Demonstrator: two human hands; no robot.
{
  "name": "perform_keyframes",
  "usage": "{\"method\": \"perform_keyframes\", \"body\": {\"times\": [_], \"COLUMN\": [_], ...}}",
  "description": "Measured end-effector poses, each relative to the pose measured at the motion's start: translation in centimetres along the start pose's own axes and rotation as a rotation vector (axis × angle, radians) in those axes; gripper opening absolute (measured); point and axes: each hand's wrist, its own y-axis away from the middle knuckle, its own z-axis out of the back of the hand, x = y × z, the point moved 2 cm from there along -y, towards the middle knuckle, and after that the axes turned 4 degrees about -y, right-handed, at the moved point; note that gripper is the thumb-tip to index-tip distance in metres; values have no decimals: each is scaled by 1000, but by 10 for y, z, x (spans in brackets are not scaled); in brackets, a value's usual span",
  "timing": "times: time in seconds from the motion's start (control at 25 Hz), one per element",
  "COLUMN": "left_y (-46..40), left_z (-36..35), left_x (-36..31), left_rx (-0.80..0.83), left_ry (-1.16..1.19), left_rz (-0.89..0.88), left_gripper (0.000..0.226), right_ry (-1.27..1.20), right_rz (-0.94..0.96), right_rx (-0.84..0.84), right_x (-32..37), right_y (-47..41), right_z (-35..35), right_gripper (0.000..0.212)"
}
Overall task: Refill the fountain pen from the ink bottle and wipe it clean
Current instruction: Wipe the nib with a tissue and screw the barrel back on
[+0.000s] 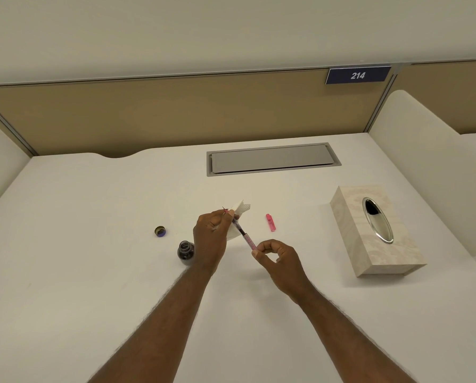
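The fountain pen [242, 231] is held above the white surface [93, 272] between both hands, its long axis running diagonally: the nib end points up and away to the left, the pink barrel end down toward the person's right. The left hand [210, 236] has its fingers curled around a white tissue [241, 210] wrapped about the pen's front section, with the nib tip just showing past the fingertips. The right hand [277, 257] pinches the rear end of the barrel between thumb and forefinger, the other fingers loosely curled. The open ink bottle [186, 252] stands upright just left of the left wrist, its cap [160, 231] lying further left. The pink pen cap [270, 222] lies right of the hands, and a tissue box [375, 230] sits well apart on the right.
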Motion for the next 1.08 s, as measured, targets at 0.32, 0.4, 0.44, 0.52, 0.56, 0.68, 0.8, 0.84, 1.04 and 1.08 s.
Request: {"method": "perform_keyframes", "body": {"times": [0.32, 0.4, 0.44, 0.52, 0.56, 0.68, 0.8, 0.84, 1.04, 1.08], "left_y": [10, 8, 7, 6, 6, 4, 4, 3, 3, 3], "left_z": [-3, -3, -3, -3, -3, -3, -3, -3, -2, -2], "left_x": [-1, 6, 9, 13, 13, 13, 12, 12, 12, 13], "left_rx": [27, 30, 31, 30, 28, 23, 20, 21, 37, 44], "left_ry": [39, 47, 49, 48, 48, 54, 61, 65, 98, 97], "left_rz": [7, 17, 22, 37, 43, 54, 67, 74, 65, 59], "left_gripper": [29, 29, 28, 28, 28, 29, 29, 29, 29, 29], "right_ry": [-112, -158, -184, -222, -238, -294, -328, -333, -299, -286], "right_rz": [-41, -78, -102, -141, -155, -202, -242, -250, -248, -238], "right_rx": [59, 90, 108, 134, 137, 132, 139, 141, 151, 153], "right_x": [1, 2, 2, 3, 4, 7, 9, 10, 10, 9], "right_y": [-1, 0, 0, -1, -1, 0, 0, 0, 0, -1], "right_z": [-6, -6, -7, -8, -8, -8, -9, -10, -12, -13], "right_gripper": [8, 11, 12, 15, 16, 17, 18, 19, 21, 21]}}
